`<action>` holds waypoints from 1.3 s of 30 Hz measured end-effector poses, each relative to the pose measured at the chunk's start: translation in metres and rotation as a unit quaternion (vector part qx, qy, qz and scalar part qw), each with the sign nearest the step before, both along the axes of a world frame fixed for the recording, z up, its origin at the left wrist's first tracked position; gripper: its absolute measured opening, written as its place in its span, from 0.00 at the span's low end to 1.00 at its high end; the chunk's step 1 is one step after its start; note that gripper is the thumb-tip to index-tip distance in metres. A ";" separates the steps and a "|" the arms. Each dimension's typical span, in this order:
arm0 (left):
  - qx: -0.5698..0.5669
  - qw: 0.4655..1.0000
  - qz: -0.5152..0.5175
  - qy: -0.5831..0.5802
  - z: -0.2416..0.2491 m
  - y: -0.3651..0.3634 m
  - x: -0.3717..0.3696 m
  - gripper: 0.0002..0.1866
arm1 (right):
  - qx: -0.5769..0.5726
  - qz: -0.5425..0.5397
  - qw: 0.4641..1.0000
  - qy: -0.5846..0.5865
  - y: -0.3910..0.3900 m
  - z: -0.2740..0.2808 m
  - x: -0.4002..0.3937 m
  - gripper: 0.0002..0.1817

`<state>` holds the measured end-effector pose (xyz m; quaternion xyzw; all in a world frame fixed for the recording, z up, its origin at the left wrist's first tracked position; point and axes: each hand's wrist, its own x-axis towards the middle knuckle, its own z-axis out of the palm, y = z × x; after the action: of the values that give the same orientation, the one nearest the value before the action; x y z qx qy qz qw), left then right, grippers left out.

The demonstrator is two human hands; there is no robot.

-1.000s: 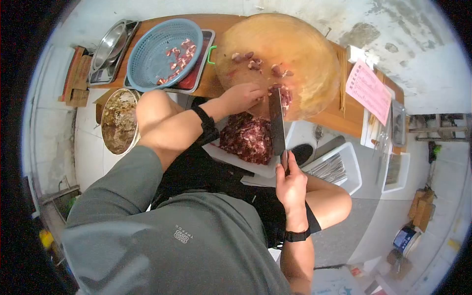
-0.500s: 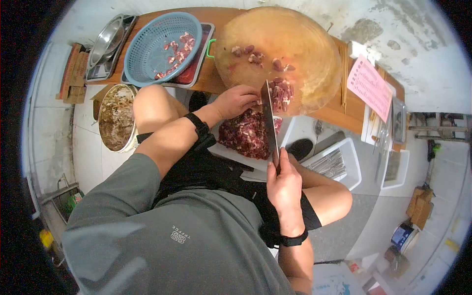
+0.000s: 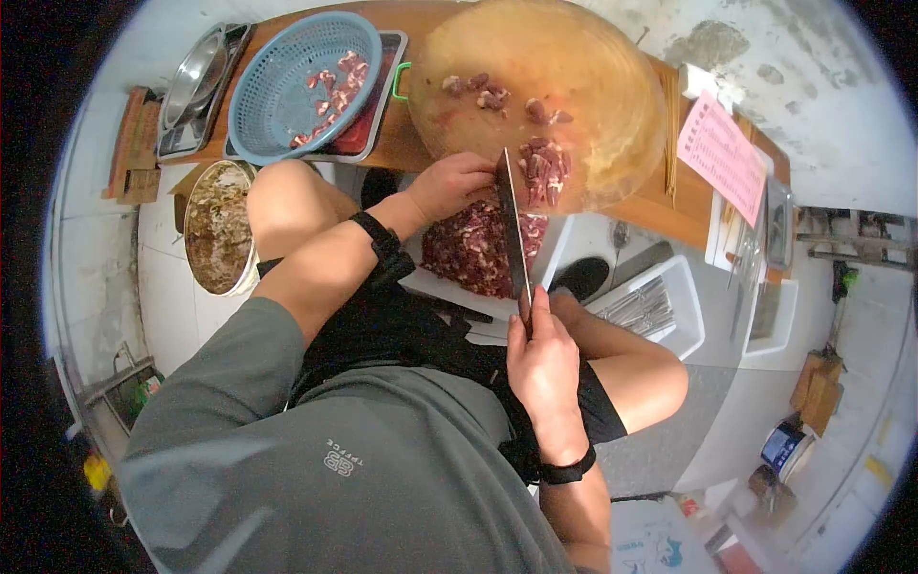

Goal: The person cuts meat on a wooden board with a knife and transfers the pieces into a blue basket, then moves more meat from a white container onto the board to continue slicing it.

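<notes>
My right hand (image 3: 543,368) is wrapped round the handle of a long kitchen knife (image 3: 513,230). Its blade points away from me, the tip over the near edge of a round wooden chopping board (image 3: 593,105). Close against the blade's left side, my left hand (image 3: 454,187) has its fingers bent and pressed together at that edge; what they hold is hidden. Cut meat pieces (image 3: 545,172) lie just right of the blade on the board, with a few small pieces (image 3: 478,91) farther back. Below the board, a white tub (image 3: 550,258) holds a heap of dark red meat (image 3: 469,251), partly covered by the knife.
A blue colander (image 3: 251,105) with some meat pieces stands on a tray at the left of the wooden table (image 3: 421,24). Skewers lie at the board's right, beside a pink sheet (image 3: 722,153). A white bin with metal skewers (image 3: 693,325) and a dirty bucket (image 3: 251,225) flank my legs.
The knife and my right hand have shifted slightly left and towards the board's far side, the blade tilting a little more left. My left hand stays at the board's edge. The whole view has shifted slightly.
</notes>
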<state>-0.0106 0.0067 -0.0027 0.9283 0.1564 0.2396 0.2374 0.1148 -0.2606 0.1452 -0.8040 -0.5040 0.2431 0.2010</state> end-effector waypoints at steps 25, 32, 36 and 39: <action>-0.088 0.988 0.093 0.083 0.024 -0.001 0.010 0.12 | -0.015 -0.016 0.999 -0.030 0.033 -0.027 0.011 0.29; -0.124 0.976 0.178 -0.003 0.026 0.017 0.060 0.12 | 0.098 -0.064 0.991 -0.057 0.025 -0.016 0.068 0.25; -0.134 0.977 0.157 0.054 0.022 0.021 0.090 0.19 | 0.043 -0.052 0.995 -0.080 0.033 -0.023 0.093 0.25; -0.089 0.985 0.143 0.040 0.012 0.015 0.099 0.22 | 0.035 -0.031 0.997 -0.069 0.035 -0.029 0.096 0.25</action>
<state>0.0883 0.0220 0.0096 0.8804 0.3175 0.2188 0.2760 0.2109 -0.2259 0.1158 -0.8266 -0.4999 0.1629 0.2007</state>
